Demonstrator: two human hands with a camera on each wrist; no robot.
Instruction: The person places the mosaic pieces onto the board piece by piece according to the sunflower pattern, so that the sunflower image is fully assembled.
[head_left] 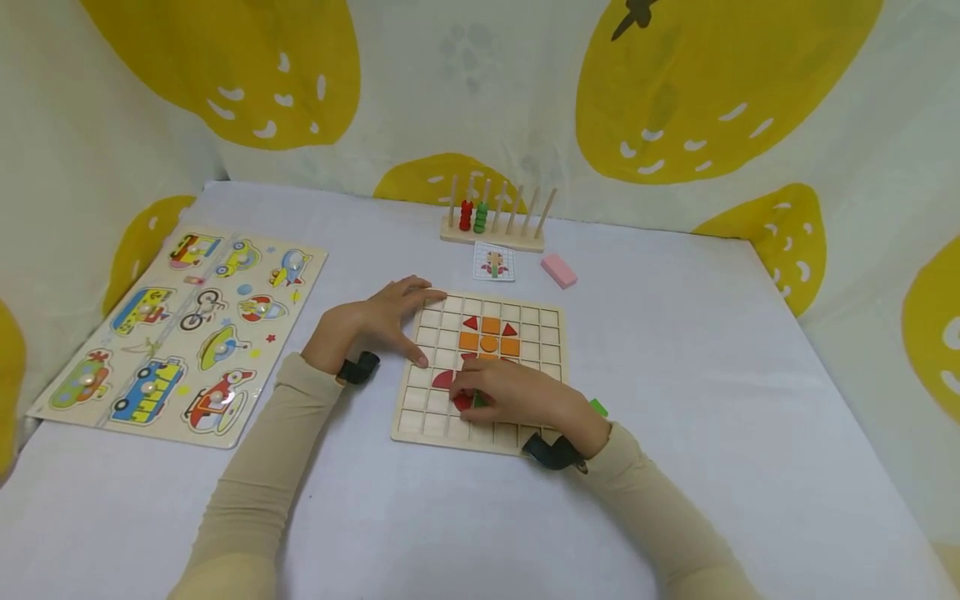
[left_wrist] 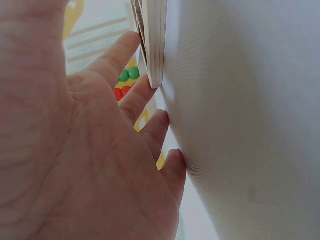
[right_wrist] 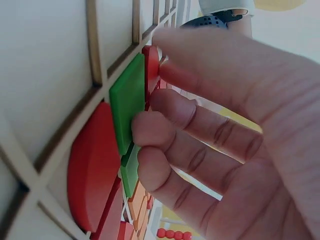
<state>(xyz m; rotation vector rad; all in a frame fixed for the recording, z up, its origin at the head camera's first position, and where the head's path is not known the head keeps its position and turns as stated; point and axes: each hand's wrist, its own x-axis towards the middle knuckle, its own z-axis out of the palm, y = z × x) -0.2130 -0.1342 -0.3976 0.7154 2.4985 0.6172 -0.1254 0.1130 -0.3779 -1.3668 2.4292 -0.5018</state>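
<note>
A wooden grid board (head_left: 431, 423) lies on the table with flat coloured pieces in its cells. My left hand (head_left: 382, 315) is spread at its upper left, with fingers and thumb touching the edge. In the left wrist view, fingertips (left_wrist: 131, 40) meet the board's side (left_wrist: 156, 45). My right hand (head_left: 517, 392) is over the lower middle of the board. Its thumb and index finger pinch a curved red piece (right_wrist: 151, 67) beside a green square (right_wrist: 129, 100). The other fingers curl near the green pieces. Another curved red piece (head_left: 443, 379) sits to the left; orange squares (head_left: 491, 325) lie above.
A pattern card (head_left: 493, 262) and a pink block (head_left: 558, 271) lie beyond the board, before a peg stand (head_left: 491, 237) with red and green beads. A vehicle peg puzzle (head_left: 255, 350) occupies the left. A green piece (head_left: 598, 407) lies by the right wrist.
</note>
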